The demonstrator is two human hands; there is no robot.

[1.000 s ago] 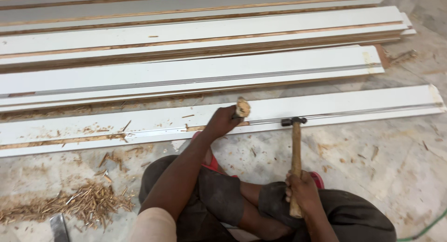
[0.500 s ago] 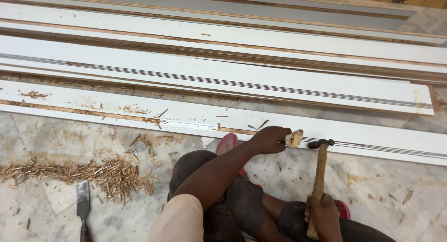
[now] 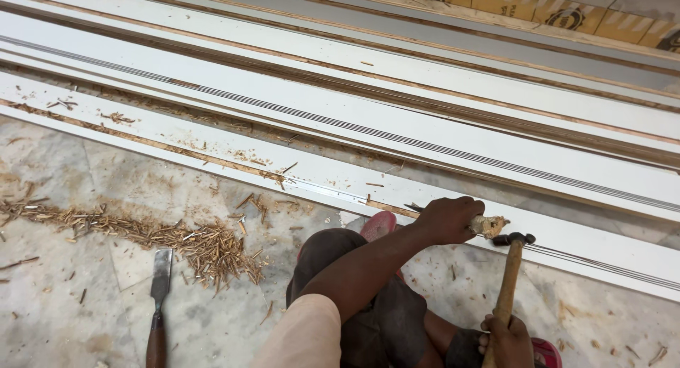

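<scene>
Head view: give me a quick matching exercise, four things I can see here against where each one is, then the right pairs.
Things:
1. hammer
2. wooden-handled chisel
3. spare chisel
4. heap of wood shavings

Places:
A. lying free on the stone floor, lower left
B. gripped in the left hand, blade on the nearest white board
C. strewn on the floor left of the knees
D. held upright by the right hand, head by the mushroomed handle

Pairs: 1-D, 2-B, 3-A, 4-C
</scene>
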